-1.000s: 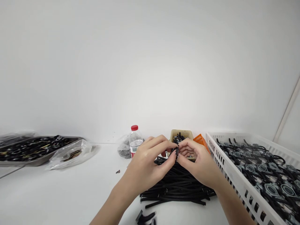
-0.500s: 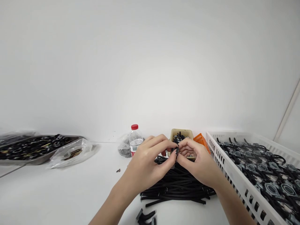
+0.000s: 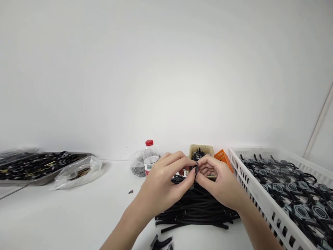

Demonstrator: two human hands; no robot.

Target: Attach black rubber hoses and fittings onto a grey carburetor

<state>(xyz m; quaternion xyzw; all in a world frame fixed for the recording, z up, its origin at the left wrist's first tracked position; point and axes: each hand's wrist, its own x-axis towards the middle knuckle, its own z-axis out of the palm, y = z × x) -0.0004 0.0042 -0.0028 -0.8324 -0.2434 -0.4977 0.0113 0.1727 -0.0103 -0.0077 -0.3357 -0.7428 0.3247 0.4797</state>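
Now we see left hand [image 3: 162, 185] and right hand [image 3: 221, 182] meeting fingertip to fingertip, both grips pinching small black part [image 3: 196, 169], long axis upright, above black tube pile [image 3: 195, 208] mid-worktop. Beyond: tan bin [image 3: 201, 148] with black pieces. Right edge: white crate [image 3: 262, 194] full of assembled fittings. Left: metal tray [image 3: 39, 179] of dark parts.

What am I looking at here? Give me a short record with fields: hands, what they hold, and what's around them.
left hand: left hand pinches a small black part at its fingertips
right hand: right hand meets it on the same part
beneath hands: pile of black tubes on the white table
behind hands: beige tub, orange basket, water bottle
right side: white crate of black assemblies
left side: metal tray, plastic bag
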